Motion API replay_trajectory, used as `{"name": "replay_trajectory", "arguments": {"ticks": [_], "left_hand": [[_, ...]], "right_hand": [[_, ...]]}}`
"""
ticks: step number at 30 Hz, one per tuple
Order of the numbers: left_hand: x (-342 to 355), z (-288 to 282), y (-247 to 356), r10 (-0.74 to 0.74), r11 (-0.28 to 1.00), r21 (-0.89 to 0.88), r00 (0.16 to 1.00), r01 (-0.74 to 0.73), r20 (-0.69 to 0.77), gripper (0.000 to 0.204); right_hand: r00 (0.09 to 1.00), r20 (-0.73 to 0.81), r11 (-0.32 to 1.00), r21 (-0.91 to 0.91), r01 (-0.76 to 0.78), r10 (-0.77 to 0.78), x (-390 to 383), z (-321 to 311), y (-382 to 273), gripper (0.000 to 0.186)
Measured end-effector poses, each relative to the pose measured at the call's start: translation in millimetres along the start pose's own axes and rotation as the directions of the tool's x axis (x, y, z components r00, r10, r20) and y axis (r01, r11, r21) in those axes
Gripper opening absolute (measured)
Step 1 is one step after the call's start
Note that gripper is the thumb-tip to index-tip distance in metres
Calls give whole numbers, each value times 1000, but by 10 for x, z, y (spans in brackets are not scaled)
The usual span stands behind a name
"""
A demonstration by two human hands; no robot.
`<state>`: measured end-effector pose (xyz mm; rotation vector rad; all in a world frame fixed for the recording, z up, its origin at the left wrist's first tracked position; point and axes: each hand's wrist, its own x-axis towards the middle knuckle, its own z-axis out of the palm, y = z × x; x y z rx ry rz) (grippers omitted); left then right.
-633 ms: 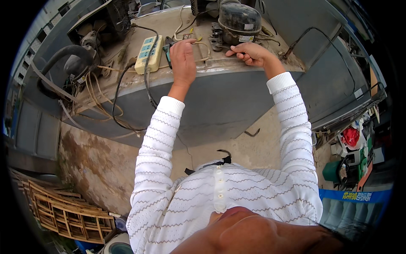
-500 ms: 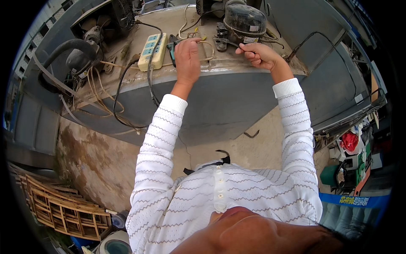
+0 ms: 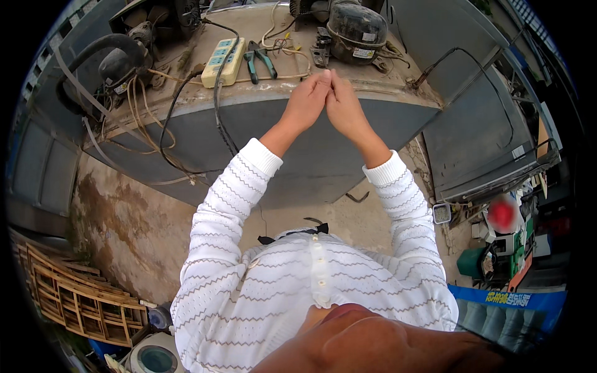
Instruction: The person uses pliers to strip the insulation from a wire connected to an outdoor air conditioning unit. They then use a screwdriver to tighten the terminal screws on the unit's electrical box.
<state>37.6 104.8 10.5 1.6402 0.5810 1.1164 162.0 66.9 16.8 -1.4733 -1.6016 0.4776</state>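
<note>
My left hand [image 3: 306,99] and my right hand [image 3: 346,107] meet just before the near edge of the grey metal cabinet. Their thumbs and fingertips press together. The fingers curl away from view, so whatever may be between them is hidden. Just beyond lies a dark metal bracket [image 3: 321,48], beside a black compressor [image 3: 356,31] with pipes at its right. To the left, pliers [image 3: 260,62] with green-and-black handles lie with their handles spread, touched by neither hand. Left of them sits a cream power strip [image 3: 222,63] with blue sockets and a black cable plugged in.
A second compressor [image 3: 123,67] stands at the left among loose beige wires [image 3: 138,115]. Black cables hang over the cabinet's front panel [image 3: 280,149]. Wooden frames [image 3: 81,298] lie at lower left; a green bucket [image 3: 472,263] and clutter are at right.
My left hand has moved right, away from the pliers, uncovering them. My right hand has left the compressor's near side and come left and nearer, so both hands now touch.
</note>
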Motion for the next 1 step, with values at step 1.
{"name": "replay_trajectory", "arguments": {"ticks": [1], "left_hand": [[108,-6,-210,-110,971,-205,992,120,60,42]], "right_hand": [[997,-76,991,-136,10,-21,-104,82,-112,56]]}}
